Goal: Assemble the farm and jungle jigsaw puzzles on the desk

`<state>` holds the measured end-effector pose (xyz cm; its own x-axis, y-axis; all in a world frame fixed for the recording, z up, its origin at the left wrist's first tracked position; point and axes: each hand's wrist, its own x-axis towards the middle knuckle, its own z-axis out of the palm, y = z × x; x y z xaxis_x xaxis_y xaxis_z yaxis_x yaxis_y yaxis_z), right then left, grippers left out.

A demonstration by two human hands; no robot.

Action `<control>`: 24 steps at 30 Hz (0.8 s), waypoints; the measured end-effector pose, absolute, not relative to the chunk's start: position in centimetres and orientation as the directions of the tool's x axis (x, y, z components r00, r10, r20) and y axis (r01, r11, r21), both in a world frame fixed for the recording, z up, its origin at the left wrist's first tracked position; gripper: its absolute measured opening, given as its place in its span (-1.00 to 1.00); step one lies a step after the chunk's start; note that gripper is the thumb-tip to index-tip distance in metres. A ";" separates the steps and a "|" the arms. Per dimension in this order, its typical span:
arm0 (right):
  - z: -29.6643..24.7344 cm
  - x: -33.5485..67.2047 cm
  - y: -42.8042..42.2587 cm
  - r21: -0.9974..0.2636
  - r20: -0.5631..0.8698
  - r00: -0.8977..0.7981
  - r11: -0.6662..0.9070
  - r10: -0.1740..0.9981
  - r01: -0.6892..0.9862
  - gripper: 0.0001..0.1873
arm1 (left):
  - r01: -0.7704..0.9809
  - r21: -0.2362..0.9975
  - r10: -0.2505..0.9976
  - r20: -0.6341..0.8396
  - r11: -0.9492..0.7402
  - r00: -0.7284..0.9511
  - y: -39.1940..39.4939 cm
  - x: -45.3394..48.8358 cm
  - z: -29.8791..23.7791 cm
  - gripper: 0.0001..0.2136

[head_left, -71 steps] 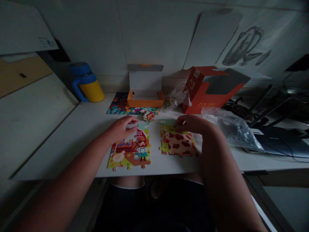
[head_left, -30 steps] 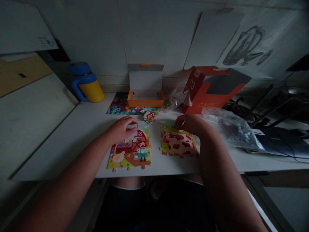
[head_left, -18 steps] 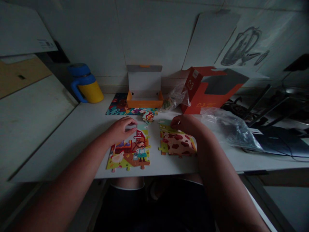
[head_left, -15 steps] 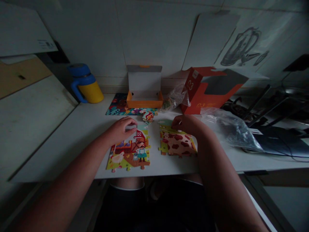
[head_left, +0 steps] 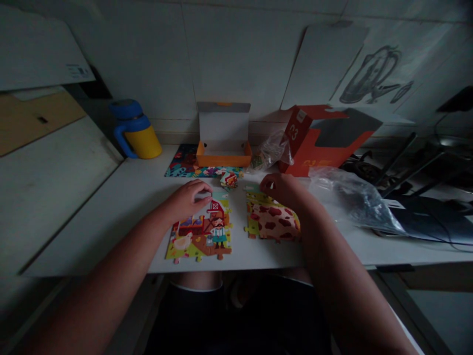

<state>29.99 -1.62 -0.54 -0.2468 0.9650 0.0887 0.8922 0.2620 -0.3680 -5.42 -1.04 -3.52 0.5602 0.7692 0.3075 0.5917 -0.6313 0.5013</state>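
Curling over the 1 o'clock edge of a flat cardboard jigsaw section (head_left: 276, 223) w/ a cream-and-brown cow, the right hand (head_left: 281, 190) had its fingertips tucked out of sight, so cdn't tell if it gripped a pc. The left hand (head_left: 188, 199) sat half-curled, thumb apart from fingers, at 11 o'clock on a 2nd section (head_left: 203, 237) w/ a red barn, farmer + white hen; cdn't tell if it pinched anything either. From the gap between them, cow was at 3 o'clock, barn approx 9, both flat on the white tabletop (head_left: 92, 231), w/ a small multicolored heap of loose cardboard pcs (head_left: 228, 180) nr 12. Imo doing it well meant a light touch: pcs level, tabs lined up w/ their notches b4 pressing straight down, no sideways shoving, palm clear of the joined bits tbh.
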 end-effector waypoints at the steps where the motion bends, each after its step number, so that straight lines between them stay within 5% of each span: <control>1: -0.6 29.4 -1.6 -0.379 0.149 -0.252 0.291 0.956 0.878 -0.88 | 0.588 0.500 0.766 0.310 -0.635 0.563 -1.0 -5.4 -3.5 -0.86; 5: -1.5 26.5 -1.4 -0.364 0.329 -0.312 0.424 0.891 0.829 -0.84 | 0.582 0.494 0.758 0.324 -0.646 0.566 -0.8 -5.4 -3.9 -0.86; 12: -2.9 23.8 -1.0 -0.397 0.430 -0.378 0.547 0.820 0.737 -0.75 | 0.609 0.488 0.778 0.326 -0.625 0.537 -0.8 -5.4 -4.1 -0.84; 24: -2.8 23.5 -1.0 -0.491 0.327 -0.380 0.499 0.865 0.714 -0.74 | 0.555 0.566 0.780 0.307 -0.610 0.545 -0.9 -5.0 -4.2 -0.73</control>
<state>23.55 -1.04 -2.76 -0.3801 0.8651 0.3273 0.7138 0.4994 -0.4910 -4.96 -0.92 -4.19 0.5447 0.7804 0.3070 0.5547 -0.6098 0.5661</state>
